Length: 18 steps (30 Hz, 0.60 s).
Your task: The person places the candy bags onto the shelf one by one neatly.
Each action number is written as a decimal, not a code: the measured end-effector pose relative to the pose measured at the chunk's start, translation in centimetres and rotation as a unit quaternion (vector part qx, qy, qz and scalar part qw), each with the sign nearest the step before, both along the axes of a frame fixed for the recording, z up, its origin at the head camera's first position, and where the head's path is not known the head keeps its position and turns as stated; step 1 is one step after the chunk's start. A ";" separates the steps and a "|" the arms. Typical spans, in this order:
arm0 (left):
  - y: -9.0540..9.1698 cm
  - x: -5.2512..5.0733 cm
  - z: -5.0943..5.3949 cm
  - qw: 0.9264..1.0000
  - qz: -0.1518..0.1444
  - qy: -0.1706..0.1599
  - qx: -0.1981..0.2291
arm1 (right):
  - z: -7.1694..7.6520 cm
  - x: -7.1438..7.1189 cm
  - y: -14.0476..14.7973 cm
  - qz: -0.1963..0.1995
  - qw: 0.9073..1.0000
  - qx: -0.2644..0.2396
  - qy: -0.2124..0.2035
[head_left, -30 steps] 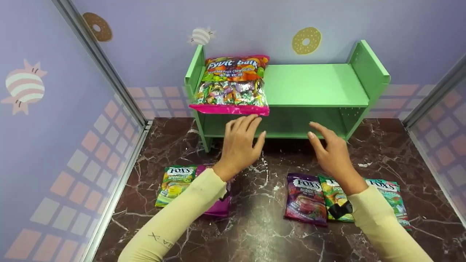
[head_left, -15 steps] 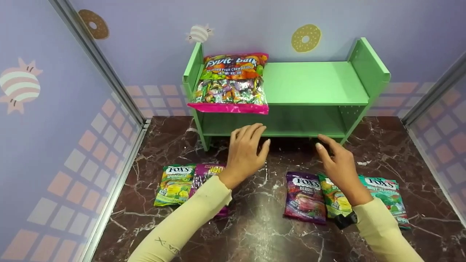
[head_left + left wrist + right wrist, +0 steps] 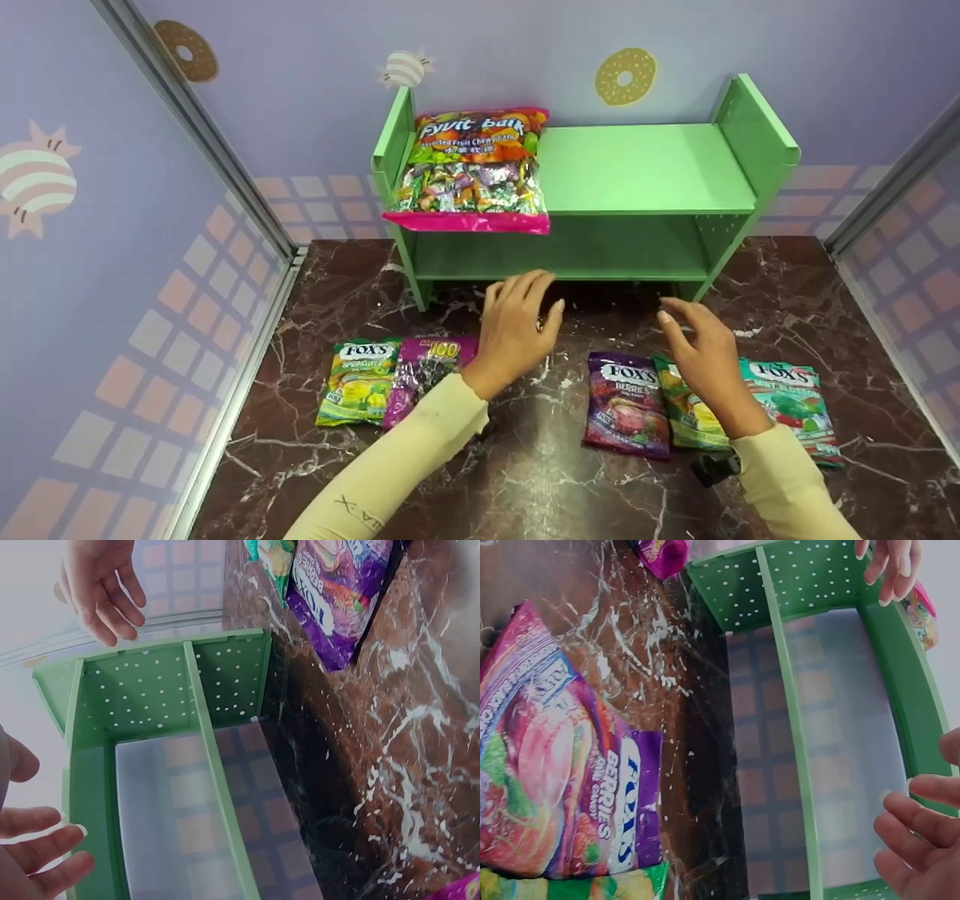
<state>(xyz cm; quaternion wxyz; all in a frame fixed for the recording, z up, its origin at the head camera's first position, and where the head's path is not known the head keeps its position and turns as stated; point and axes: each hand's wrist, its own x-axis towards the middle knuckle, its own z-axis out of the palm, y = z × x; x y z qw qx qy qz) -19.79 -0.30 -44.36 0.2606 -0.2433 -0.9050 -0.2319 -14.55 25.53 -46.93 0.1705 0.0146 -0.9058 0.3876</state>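
A pink-edged bag of fruit chewy candy [image 3: 474, 161] lies on the left of the green shelf's top board [image 3: 645, 169]. In front of the shelf, my left hand [image 3: 517, 330] hovers with loosely bent fingers and holds nothing. It is nearest a purple candy bag [image 3: 431, 367], partly behind its wrist; a yellow-green Fox's bag [image 3: 360, 382] lies left of that. My right hand [image 3: 705, 360] hangs with relaxed fingers, also holding nothing, over another yellow-green Fox's bag [image 3: 694, 416]. To either side lie a purple Fox's Berries bag [image 3: 577, 772] and a teal Fox's bag [image 3: 795, 409].
The green shelf has a lower board [image 3: 487, 259] and perforated side panels [image 3: 142, 690]. It stands at the back of a dark marbled tabletop [image 3: 547, 457]. Patterned walls [image 3: 150, 337] enclose the left, back and right.
Both hands have drawn back from the shelf toward the front, the left one also shifting right. More of the purple bag by the left wrist shows. The fruit candy bag stays on the top board.
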 end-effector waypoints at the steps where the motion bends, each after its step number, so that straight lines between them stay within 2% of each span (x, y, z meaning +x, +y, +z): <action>1: 0.1 0.0 -0.1 1.000 -0.002 -0.004 0.002 | -0.2 0.1 0.1 0.000 1.000 0.003 -0.003; 10: 0.9 0.3 -1.6 1.000 -0.012 -0.018 0.018 | -1.1 0.7 0.5 0.002 0.999 0.002 -0.050; 14: 1.4 0.6 -2.3 0.998 -0.017 -0.058 0.035 | -2.1 1.1 0.6 0.006 0.997 0.001 -0.073; 18: 1.9 1.0 -3.5 0.994 -0.009 -0.101 0.042 | -3.3 1.6 0.7 0.002 0.996 0.007 -0.093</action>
